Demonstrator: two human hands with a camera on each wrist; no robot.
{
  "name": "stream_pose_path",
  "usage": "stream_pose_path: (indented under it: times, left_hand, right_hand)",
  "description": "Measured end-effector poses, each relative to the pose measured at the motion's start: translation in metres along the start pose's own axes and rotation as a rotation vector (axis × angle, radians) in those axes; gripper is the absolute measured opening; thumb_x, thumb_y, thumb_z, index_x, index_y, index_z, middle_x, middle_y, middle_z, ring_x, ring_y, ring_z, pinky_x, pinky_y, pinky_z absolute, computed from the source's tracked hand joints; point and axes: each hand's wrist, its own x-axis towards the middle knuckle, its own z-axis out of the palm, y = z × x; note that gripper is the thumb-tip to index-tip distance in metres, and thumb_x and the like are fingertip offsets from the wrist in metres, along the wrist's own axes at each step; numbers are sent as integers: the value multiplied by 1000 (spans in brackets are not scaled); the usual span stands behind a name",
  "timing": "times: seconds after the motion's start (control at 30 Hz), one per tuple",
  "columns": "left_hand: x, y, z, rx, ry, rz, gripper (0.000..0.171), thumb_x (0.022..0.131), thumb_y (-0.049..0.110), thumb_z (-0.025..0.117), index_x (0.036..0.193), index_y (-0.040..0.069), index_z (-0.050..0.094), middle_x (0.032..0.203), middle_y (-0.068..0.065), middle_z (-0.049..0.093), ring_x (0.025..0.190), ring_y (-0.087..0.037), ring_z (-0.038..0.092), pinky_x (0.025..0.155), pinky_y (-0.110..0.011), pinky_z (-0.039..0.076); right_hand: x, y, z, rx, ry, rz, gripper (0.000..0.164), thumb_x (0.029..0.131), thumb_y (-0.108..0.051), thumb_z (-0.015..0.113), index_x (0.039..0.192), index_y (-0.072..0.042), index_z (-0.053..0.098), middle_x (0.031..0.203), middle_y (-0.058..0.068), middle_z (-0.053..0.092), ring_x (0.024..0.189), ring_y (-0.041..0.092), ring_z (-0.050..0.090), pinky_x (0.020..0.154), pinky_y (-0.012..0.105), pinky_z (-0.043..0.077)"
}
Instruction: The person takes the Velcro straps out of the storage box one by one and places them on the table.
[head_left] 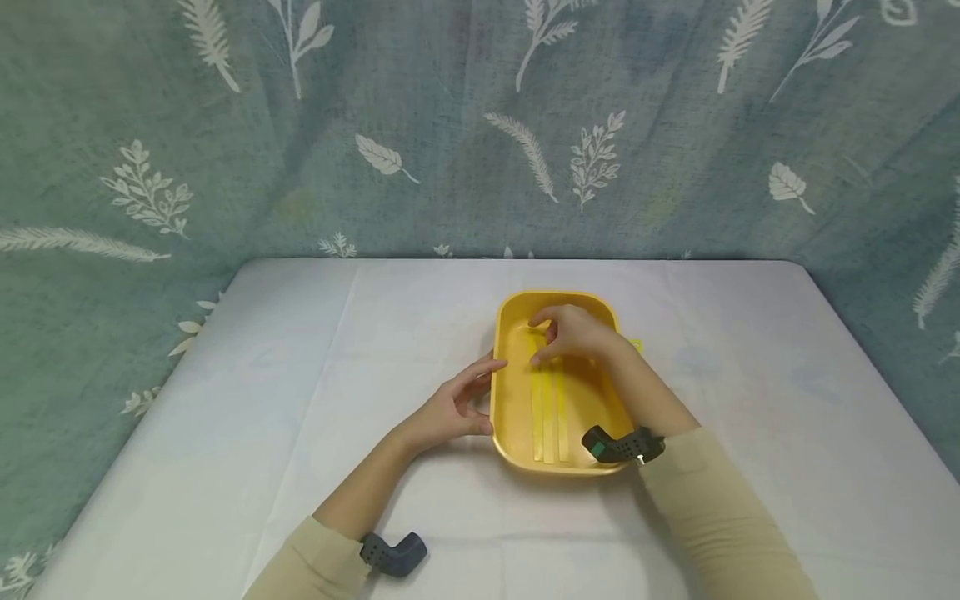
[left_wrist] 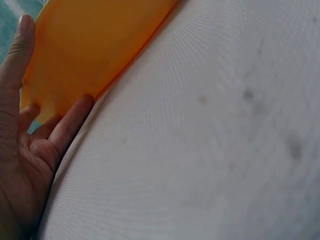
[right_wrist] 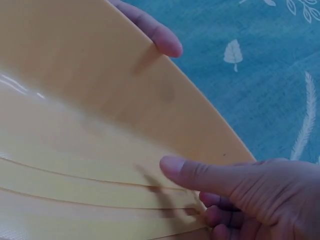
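A yellow plastic tray (head_left: pixel 512 417) with rounded corners rests on the table. Several flat, lighter yellow strips (head_left: pixel 537 417) run lengthwise along its floor, and in the right wrist view these strips (right_wrist: pixel 75 189) reach close to the fingers. My left hand (head_left: pixel 457 404) touches the tray's left wall from outside, a fingertip at the rim and the thumb near the front corner. Inside the tray is my right hand (head_left: pixel 573 332), over the far ends of the strips. Its thumb and forefinger stand apart with nothing visible between them; the other fingers curl under, partly hidden.
A white cloth (head_left: pixel 360 333) covers the table. Behind it hangs a blue-green leaf-patterned curtain (head_left: pixel 450 125). A small bright yellow piece (head_left: pixel 637 344) shows beyond the tray's right rim, partly hidden by the right forearm. Each wrist wears a dark band.
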Motion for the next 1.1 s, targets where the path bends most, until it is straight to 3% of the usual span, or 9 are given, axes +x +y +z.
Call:
stream_pose_path:
  times: [0.5, 0.8, 1.1]
  left_hand:
    - [0, -3, 0, -6, -4, 1, 95, 72, 34, 80, 147, 6, 29, 160, -2, 2, 141, -35, 23, 88, -36, 55]
    - [1, -2, 0, -5, -2, 2, 99, 69, 39, 80, 147, 7, 29, 160, -2, 2, 141, -35, 23, 88, -36, 55]
    - [0, -1, 1, -17, -12, 12, 98, 71, 37, 79, 147, 3, 27, 160, -7, 1, 141, -38, 20, 88, -35, 55]
  right_hand:
    - [5, -9, 11, -127, -10, -33, 61, 69, -27, 86, 118, -3, 59, 76, 2, 56, 71, 15, 50, 63, 22, 41]
    - [7, -14, 11, -135, -8, -48, 59, 68, -25, 86, 116, -2, 60, 72, 3, 56, 63, 13, 48, 55, 21, 39]
    - [9, -14, 12, -82, -33, -74, 42, 76, -20, 80, 109, -2, 60, 71, 2, 54, 62, 12, 48, 54, 19, 38]
